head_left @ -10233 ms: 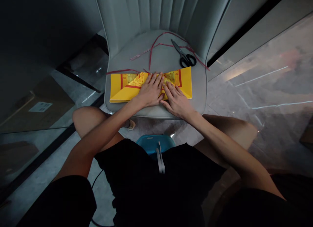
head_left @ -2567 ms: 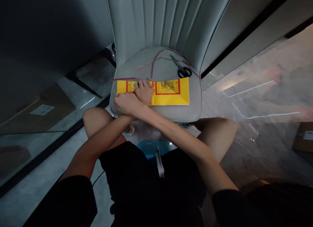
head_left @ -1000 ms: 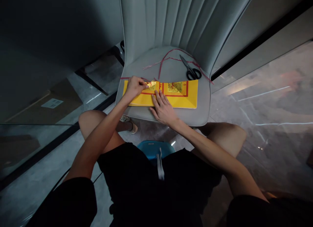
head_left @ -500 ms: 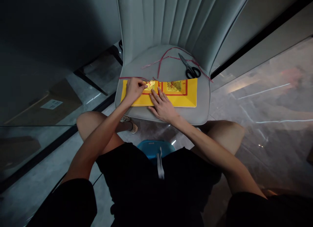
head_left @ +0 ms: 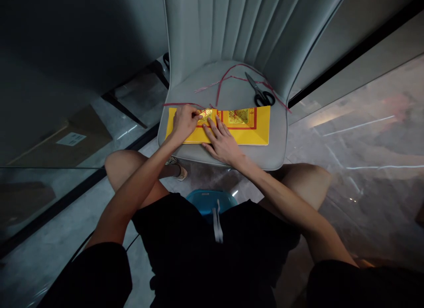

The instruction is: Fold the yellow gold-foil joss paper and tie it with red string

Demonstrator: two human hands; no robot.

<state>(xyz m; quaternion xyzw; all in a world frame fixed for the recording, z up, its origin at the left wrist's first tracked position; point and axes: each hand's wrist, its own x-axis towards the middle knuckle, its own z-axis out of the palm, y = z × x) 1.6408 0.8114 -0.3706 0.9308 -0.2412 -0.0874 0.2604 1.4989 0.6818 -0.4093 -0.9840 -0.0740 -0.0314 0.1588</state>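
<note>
Yellow joss paper [head_left: 253, 136] with red borders and gold foil panels lies flat across the front of the chair seat, in what looks like a stack. My left hand [head_left: 184, 122] is at its left half, thumb and forefinger pinched together by the paper's far edge and the left gold panel. What exactly lies between those fingertips is mostly hidden. Palm down, my right hand [head_left: 222, 141] rests on the middle of the paper with its fingers spread. Beyond the paper lie a pair of black-handled scissors [head_left: 263, 97] and thin red ties [head_left: 218, 89].
The grey chair [head_left: 228, 29] stands before my knees, its ribbed back on the far side. Below, between my legs, is a blue plastic object [head_left: 198, 199]. A cardboard box [head_left: 62, 140] with a white label shows at the left, by a dark panel.
The view has shifted slightly, so the chair and paper appear a little further right. My left fingertips have moved only a touch; my right hand stays flat on the paper.
</note>
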